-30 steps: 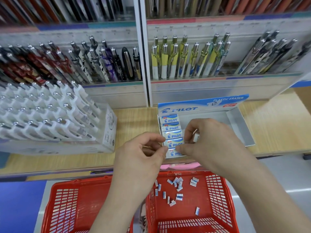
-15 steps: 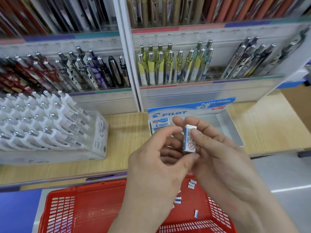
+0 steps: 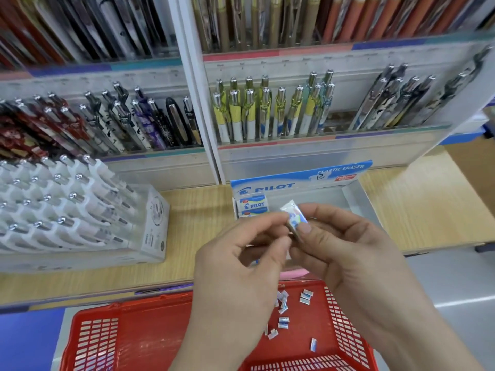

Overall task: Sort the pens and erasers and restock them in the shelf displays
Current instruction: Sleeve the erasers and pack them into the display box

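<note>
Tilted further, the eraser (image 3: 293, 213) sits pinched between left hand (image 3: 241, 266) and right hand (image 3: 353, 253), covering the tray (image 3: 357, 195).

A pale wood ledge (image 3: 417, 204) runs behind the fingers (image 3: 254, 227), a white upright (image 3: 199, 103) rising beyond them. Grey floor (image 3: 455, 279) with a white line (image 3: 466, 301) lies to their right.

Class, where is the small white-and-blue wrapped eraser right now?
Head view, centre: the small white-and-blue wrapped eraser is pinched between left hand and right hand, in front of the blue Pilot eraser tray, above the red basket.
</note>
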`<control>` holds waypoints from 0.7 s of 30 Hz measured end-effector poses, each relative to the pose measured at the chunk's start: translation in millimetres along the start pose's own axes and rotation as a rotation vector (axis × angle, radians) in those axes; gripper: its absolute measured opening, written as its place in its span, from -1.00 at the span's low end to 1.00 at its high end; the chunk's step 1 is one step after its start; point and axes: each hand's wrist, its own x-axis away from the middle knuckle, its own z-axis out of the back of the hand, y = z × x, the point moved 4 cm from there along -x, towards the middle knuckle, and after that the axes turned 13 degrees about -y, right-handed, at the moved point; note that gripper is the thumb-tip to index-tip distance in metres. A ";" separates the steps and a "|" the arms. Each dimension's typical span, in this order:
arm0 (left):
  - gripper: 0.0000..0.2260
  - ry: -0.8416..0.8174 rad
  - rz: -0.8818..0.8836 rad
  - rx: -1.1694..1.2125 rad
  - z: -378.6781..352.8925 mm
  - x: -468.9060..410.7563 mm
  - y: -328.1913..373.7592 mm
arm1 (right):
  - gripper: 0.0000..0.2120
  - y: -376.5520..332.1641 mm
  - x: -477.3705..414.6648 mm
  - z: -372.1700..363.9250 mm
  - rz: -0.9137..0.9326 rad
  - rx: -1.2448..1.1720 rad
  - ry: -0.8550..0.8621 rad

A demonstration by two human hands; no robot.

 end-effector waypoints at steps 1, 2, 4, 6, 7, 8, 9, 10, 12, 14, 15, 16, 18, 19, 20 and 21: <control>-0.65 0.005 0.014 0.063 2.6 -1.0 -0.8 | -0.81 -1.4 -0.4 2.1 -0.006 0.061 0.007; -0.69 0.003 0.021 0.090 5.5 -2.6 -0.6 | -0.81 -3.2 -0.7 3.9 -0.006 0.122 0.012; -0.74 -0.037 0.024 0.085 10.2 -7.9 0.1 | -0.79 -7.2 -2.6 2.9 -0.003 0.204 -0.007; -0.77 -0.061 0.039 0.025 13.6 -13.5 -1.0 | -0.77 -9.5 -5.3 2.6 0.002 0.221 -0.010; -0.79 -0.055 0.053 -0.005 14.8 -16.1 -2.7 | -0.76 -10.2 -6.9 4.5 0.008 0.219 0.014; -0.81 -0.036 0.066 -0.027 16.9 -18.2 -5.3 | -0.78 -10.7 -8.6 7.4 0.016 0.222 0.051; -0.83 -0.004 0.076 -0.044 20.1 -19.9 -8.3 | -0.82 -11.2 -11.0 10.7 0.027 0.241 0.094; -0.84 0.041 0.084 -0.068 24.7 -21.0 -11.5 | -0.87 -12.1 -13.5 13.1 0.040 0.275 0.137; -0.86 0.144 0.092 -0.153 35.7 -22.8 -18.2 | -0.91 -14.1 -20.3 15.3 0.062 0.369 0.217; -0.86 0.196 0.116 -0.234 42.0 -24.3 -23.6 | -0.89 -13.5 -28.9 18.1 0.068 0.470 0.280; -0.85 0.200 0.135 -0.258 42.2 -25.0 -26.4 | -0.89 -12.3 -33.7 20.1 0.068 0.532 0.306; -0.85 0.197 0.152 -0.282 41.1 -25.3 -28.7 | -0.89 -11.0 -38.2 21.9 0.067 0.607 0.335; -0.87 0.189 0.174 -0.329 37.4 -25.9 -32.2 | -0.90 -9.6 -44.9 23.5 0.068 0.759 0.392; -0.86 0.189 0.181 -0.337 36.3 -26.3 -33.7 | -0.89 -9.7 -47.2 23.3 0.074 0.823 0.413; -0.85 0.189 0.190 -0.327 36.0 -26.9 -34.8 | -0.87 -10.3 -48.9 21.9 0.080 0.897 0.428; -0.84 0.191 0.197 -0.311 36.4 -27.6 -36.2 | -0.83 -11.4 -49.9 19.1 0.081 0.984 0.437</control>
